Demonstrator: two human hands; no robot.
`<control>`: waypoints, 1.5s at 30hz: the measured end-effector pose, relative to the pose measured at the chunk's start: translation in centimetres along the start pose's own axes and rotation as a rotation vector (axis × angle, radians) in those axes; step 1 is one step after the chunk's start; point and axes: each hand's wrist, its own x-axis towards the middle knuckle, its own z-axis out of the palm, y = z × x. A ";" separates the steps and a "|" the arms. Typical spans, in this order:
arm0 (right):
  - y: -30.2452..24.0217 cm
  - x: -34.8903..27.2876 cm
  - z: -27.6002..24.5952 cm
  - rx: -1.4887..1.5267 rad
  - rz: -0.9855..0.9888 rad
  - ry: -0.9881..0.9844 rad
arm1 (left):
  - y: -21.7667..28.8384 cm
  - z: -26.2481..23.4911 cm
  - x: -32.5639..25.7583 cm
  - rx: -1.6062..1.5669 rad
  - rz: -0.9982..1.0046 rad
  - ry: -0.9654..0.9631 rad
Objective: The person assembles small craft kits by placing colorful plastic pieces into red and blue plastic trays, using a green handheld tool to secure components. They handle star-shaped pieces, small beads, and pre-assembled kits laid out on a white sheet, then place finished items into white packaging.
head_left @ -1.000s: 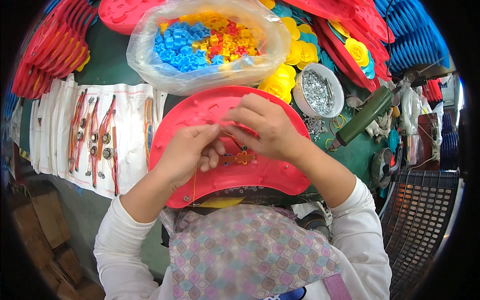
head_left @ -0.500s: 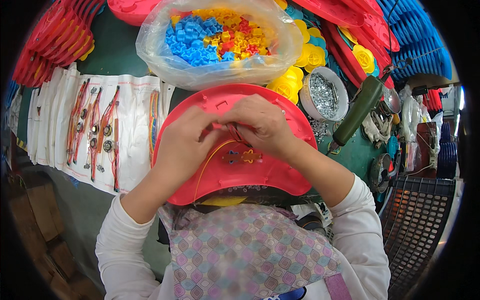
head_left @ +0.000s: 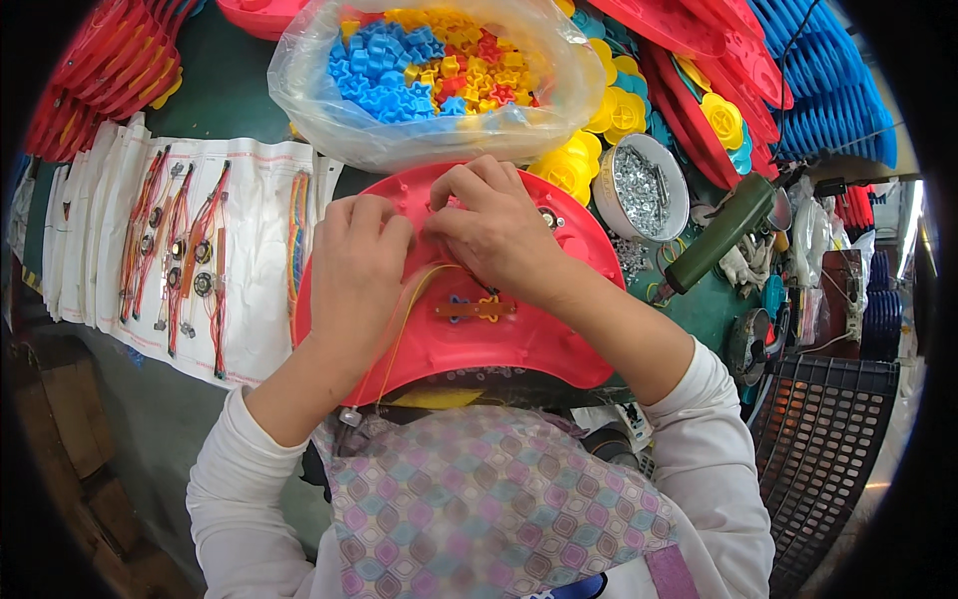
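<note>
A curved red plastic panel (head_left: 559, 344) lies in front of me, its inner side up. My left hand (head_left: 354, 265) rests over its left part, fingers bent down and closed, fingertips hidden. My right hand (head_left: 494, 230) is at the panel's upper middle, thumb and fingers pinched close to the left fingertips; what they hold is hidden. A brown circuit strip (head_left: 474, 310) sits across blue and orange shapes at the panel's middle. Thin yellow wire (head_left: 394, 339) loops beside my left hand, and a small connector (head_left: 350, 415) hangs past the near edge. A round speaker (head_left: 548, 218) shows right of my right hand.
White sheets (head_left: 259, 230) with wired speakers (head_left: 203, 285) lie left. Behind stands a clear bag (head_left: 304, 115) of blue, yellow and red star pieces. To the right are a bowl of screws (head_left: 639, 190), a green electric screwdriver (head_left: 723, 235) and a black crate (head_left: 828, 429).
My hands have moved slightly up and left over the panel, and the wire bundle between them is out of sight. The speaker at the upper right and the dangling connector have come into view.
</note>
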 end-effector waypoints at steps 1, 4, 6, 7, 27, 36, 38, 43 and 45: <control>0.0 0.1 0.0 0.006 0.006 -0.016 | 0.1 0.0 -0.1 -0.014 -0.020 -0.019; -0.1 0.4 -0.1 -0.002 -0.007 -0.087 | 0.2 0.2 -0.2 -0.041 -0.050 -0.032; -0.1 0.7 -0.7 0.016 -0.010 -0.135 | 0.2 0.3 -0.3 -0.054 -0.063 -0.037; 0.1 0.8 -1.0 0.022 -0.012 -0.155 | 0.1 0.3 -0.3 -0.060 -0.068 -0.042; 1.2 -2.2 -3.2 -0.094 0.206 -0.081 | 0.2 0.6 2.2 -0.153 0.129 -0.100; 2.0 -1.7 -2.3 -0.046 0.196 -0.118 | 0.2 2.8 2.9 -0.144 0.116 -0.115; 2.4 -2.0 -2.7 0.037 0.278 -0.171 | 0.7 2.8 3.0 -0.135 0.108 -0.111; 0.4 -3.2 -4.4 0.045 0.378 -0.044 | 0.8 2.8 2.9 -0.050 0.144 -0.166; -0.2 -4.0 -4.7 -0.019 0.363 -0.071 | 1.0 3.0 2.8 -0.011 0.158 -0.176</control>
